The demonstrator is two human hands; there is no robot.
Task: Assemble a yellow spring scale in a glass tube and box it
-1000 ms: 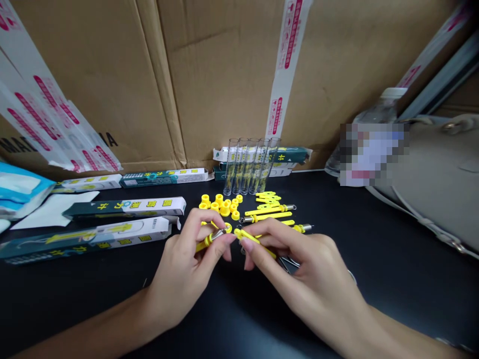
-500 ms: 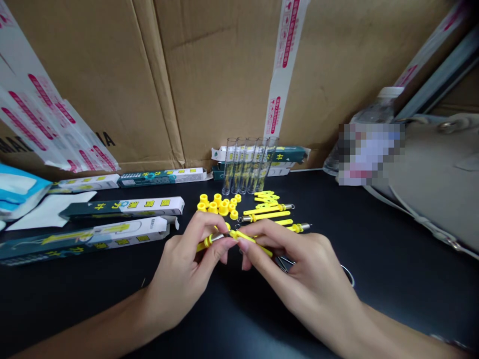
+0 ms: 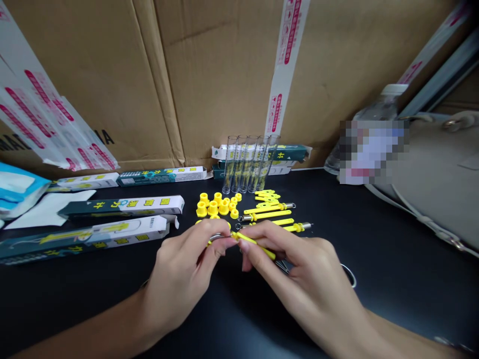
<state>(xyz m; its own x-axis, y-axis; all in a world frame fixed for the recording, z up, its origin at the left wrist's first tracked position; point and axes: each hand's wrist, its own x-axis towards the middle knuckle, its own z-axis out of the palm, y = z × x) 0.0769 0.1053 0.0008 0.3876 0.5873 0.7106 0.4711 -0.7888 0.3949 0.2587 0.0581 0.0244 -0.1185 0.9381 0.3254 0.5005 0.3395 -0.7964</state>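
Observation:
My left hand (image 3: 187,271) pinches a metal spring piece (image 3: 216,237), partly hidden by its fingers, with a bit of yellow at its left end. Between thumb and fingers my right hand (image 3: 299,271) grips a yellow plastic rod (image 3: 258,244), slanting down to the right. The rod's near end meets the spring piece between my fingertips; the joint itself is too small to make out. Just behind the hands are several yellow caps (image 3: 223,206), and to their right several yellow rods with springs and hooks (image 3: 267,215).
Clear tubes (image 3: 250,164) stand upright in front of small boxes (image 3: 295,152). More long boxes (image 3: 130,204) lie left. A plastic bottle (image 3: 374,109) and a grey bag (image 3: 441,169) are at the right. A large cardboard box (image 3: 224,75) forms the back.
My left hand has turned slightly and shifted left and down, covering more of the yellow part behind the spring. My right hand has barely moved and keeps its grip on the rod.

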